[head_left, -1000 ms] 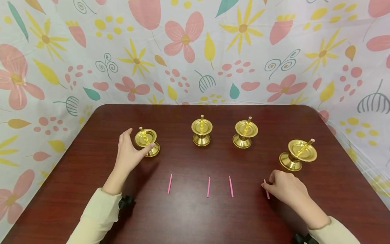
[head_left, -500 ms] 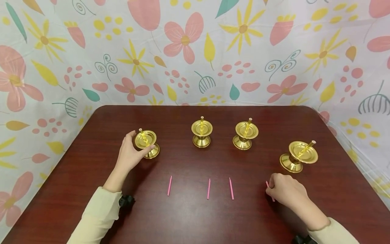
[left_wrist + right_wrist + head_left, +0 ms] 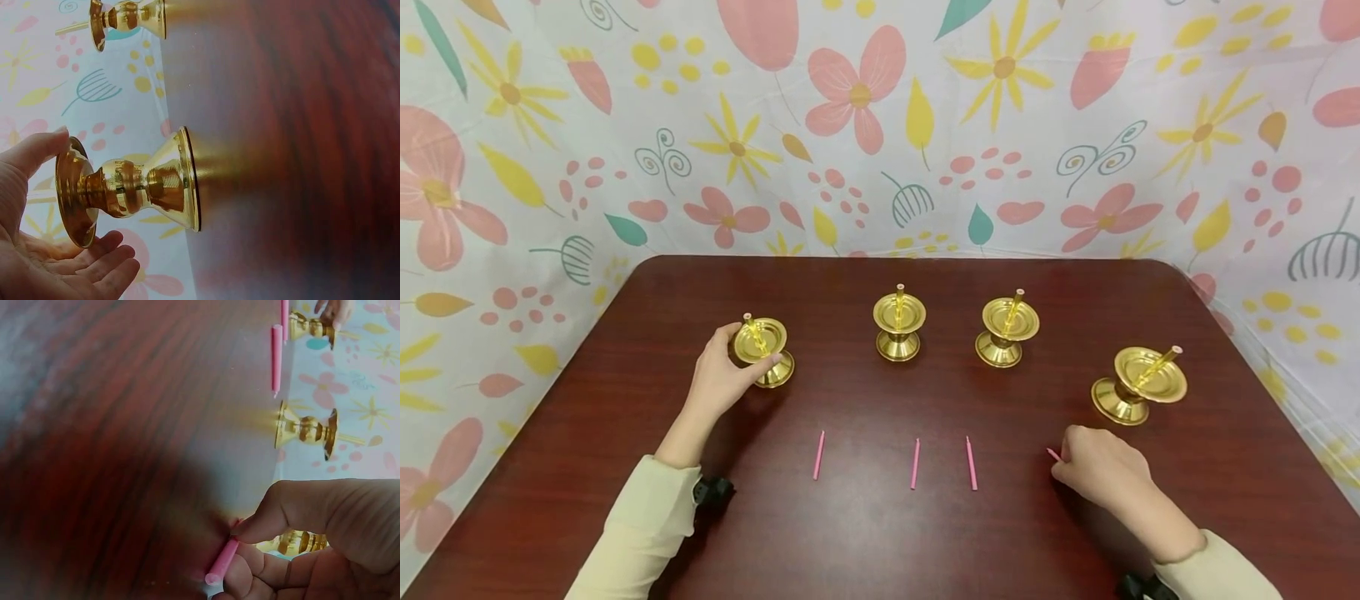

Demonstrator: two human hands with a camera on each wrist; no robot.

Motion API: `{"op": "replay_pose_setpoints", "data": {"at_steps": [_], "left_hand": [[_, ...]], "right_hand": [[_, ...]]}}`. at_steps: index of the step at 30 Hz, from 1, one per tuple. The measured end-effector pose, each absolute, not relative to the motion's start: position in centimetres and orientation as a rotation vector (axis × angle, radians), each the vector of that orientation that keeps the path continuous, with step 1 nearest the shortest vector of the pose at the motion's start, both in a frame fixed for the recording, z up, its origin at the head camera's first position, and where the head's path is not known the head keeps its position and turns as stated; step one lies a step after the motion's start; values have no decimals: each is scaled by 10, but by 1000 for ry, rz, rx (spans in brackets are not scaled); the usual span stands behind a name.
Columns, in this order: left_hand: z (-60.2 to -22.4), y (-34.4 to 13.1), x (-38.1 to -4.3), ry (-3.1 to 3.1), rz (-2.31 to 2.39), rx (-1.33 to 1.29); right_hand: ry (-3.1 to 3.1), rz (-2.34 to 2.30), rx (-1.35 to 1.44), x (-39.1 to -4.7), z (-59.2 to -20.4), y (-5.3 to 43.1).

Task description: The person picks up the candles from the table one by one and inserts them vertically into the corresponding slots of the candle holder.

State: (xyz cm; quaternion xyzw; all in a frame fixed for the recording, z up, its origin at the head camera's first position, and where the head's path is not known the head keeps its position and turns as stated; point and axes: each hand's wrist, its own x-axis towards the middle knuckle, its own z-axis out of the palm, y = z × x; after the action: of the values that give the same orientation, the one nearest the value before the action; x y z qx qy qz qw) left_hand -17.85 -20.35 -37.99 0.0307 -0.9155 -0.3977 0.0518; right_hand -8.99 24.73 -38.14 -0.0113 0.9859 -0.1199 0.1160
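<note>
In the head view my left hand is at the leftmost brass candle holder, which stands upright on the table. The left wrist view shows the thumb on one side of the dish rim of this holder and the fingers on the other side. My right hand pinches a pink candle between thumb and fingers, low over the table. Only one end of that candle shows in the head view. Just beyond the right hand stands another brass candle holder.
Three pink candles lie apart on the dark wooden table. Two more brass holders stand farther back. Each holder has a gold tube rising from its dish. A flowered cloth hangs behind the table.
My right hand has taken hold of the rightmost pink candle, which has turned and is now mostly hidden by the fingers. The left hand's fingers have come in closer around the left holder's dish.
</note>
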Motion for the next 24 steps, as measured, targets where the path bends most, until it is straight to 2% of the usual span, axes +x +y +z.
{"op": "replay_pose_setpoints", "data": {"at_steps": [24], "left_hand": [[-380, -204, -179, -2779, -1210, 78]], "right_hand": [[3139, -388, -279, -92, -381, 239]]}}
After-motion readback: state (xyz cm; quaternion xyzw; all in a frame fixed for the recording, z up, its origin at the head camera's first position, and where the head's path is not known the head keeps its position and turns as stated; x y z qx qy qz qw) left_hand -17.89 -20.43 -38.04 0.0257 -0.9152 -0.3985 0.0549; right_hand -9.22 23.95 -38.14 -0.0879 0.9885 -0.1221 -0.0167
